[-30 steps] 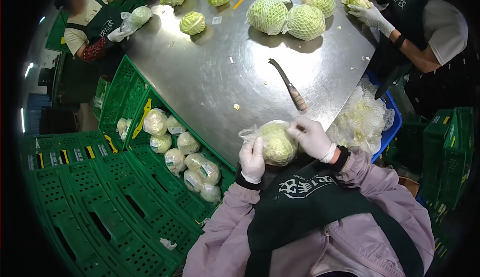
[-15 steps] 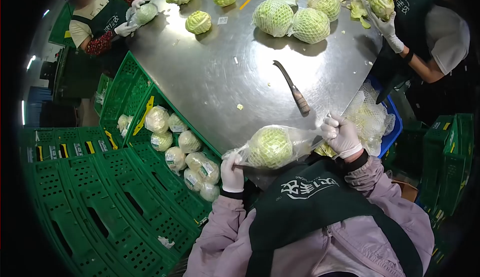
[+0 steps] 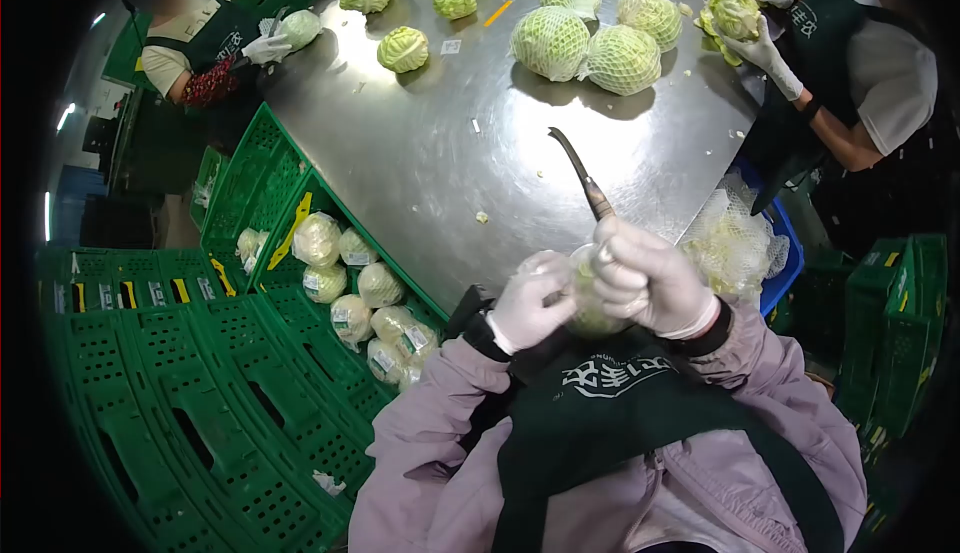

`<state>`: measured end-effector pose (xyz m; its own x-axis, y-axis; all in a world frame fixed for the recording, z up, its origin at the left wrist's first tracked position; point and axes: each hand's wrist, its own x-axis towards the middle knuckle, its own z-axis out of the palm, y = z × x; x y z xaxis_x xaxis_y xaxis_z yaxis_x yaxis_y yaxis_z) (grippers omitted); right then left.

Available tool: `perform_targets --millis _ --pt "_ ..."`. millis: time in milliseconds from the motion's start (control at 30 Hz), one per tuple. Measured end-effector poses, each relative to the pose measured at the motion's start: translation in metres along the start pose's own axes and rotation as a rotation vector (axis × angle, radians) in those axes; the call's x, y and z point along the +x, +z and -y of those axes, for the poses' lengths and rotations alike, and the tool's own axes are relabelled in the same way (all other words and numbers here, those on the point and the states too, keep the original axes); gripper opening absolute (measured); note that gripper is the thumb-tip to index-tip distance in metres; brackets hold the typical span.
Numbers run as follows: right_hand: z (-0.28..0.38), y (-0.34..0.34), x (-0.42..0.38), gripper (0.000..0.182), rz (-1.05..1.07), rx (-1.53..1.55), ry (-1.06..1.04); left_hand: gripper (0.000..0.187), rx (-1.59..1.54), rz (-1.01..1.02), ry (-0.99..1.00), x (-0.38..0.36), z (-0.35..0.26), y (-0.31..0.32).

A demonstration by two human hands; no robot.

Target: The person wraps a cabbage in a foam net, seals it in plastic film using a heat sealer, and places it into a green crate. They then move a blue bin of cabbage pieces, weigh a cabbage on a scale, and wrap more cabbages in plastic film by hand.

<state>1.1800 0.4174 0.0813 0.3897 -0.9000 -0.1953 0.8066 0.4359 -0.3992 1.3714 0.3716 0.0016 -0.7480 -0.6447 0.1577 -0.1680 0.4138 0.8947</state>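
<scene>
Close to my chest hangs a cabbage (image 3: 592,308) in a clear plastic bag, partly hidden behind my gloved hands. My right hand (image 3: 655,278) is closed in a fist on the bag's plastic, above and in front of the cabbage. To the cabbage's left, my left hand (image 3: 535,303) has its fingers curled in on the plastic. A curved knife (image 3: 574,165) lies on the metal table (image 3: 420,173) just beyond my right hand, which covers the end of its handle.
Net-wrapped cabbages (image 3: 590,43) and bare ones (image 3: 403,49) sit farther back. Bagged cabbages (image 3: 380,283) fill a green crate (image 3: 300,168) at left. A blue bin (image 3: 790,273) holds foam nets. Two co-workers handle cabbages, one at left (image 3: 298,30), one at right (image 3: 735,15).
My hands have come together and the stretched bag has drawn in between them, the cabbage now hanging beneath. The right co-worker's cabbage has shifted left; the left co-worker's one hand has moved away from theirs.
</scene>
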Motion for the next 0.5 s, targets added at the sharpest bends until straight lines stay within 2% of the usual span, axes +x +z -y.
perform_targets --millis 33,100,133,233,267,300,367,400,433,467,500 --pt "0.007 -0.001 -0.003 0.012 -0.015 0.03 -0.073 0.01 0.02 0.024 0.0 -0.001 0.005 -0.004" --pt "0.015 -0.008 -0.01 0.015 -0.002 0.141 -0.077 0.011 -0.115 -0.159 -0.107 -0.014 0.003 0.001" --pt "0.014 -0.007 -0.012 0.015 -0.007 0.133 -0.083 0.011 -0.069 -0.188 -0.06 -0.014 0.002 0.002" --pt "-0.006 -0.006 -0.012 0.014 -0.006 0.068 -0.031 0.033 0.099 -0.205 0.015 0.003 -0.032 0.005" --pt "-0.011 0.0 -0.011 0.014 -0.036 0.048 -0.032 0.046 0.132 -0.12 0.041 0.001 -0.021 0.014" --pt "-0.013 0.004 -0.011 0.014 -0.064 0.026 -0.034 0.046 0.097 0.033 -0.09 0.004 -0.016 0.022" --pt "-0.007 0.004 -0.014 0.014 -0.063 0.004 -0.046 0.033 0.33 -0.213 0.124 0.003 -0.013 0.034" --pt "0.0 0.003 -0.017 0.014 -0.1 -0.012 -0.117 0.033 0.332 -0.213 0.125 0.002 -0.013 0.033" --pt "0.007 0.002 -0.02 0.014 -0.14 -0.027 -0.189 0.026 0.235 -0.241 0.027 0.001 -0.012 0.031" --pt "0.017 0.0 -0.022 0.014 -0.204 -0.097 -0.202 0.021 0.135 -0.266 -0.073 0.0 -0.012 0.029" --pt "0.022 -0.007 -0.023 0.009 -0.234 -0.093 -0.21 0.021 0.132 -0.264 -0.073 -0.004 -0.016 0.027"
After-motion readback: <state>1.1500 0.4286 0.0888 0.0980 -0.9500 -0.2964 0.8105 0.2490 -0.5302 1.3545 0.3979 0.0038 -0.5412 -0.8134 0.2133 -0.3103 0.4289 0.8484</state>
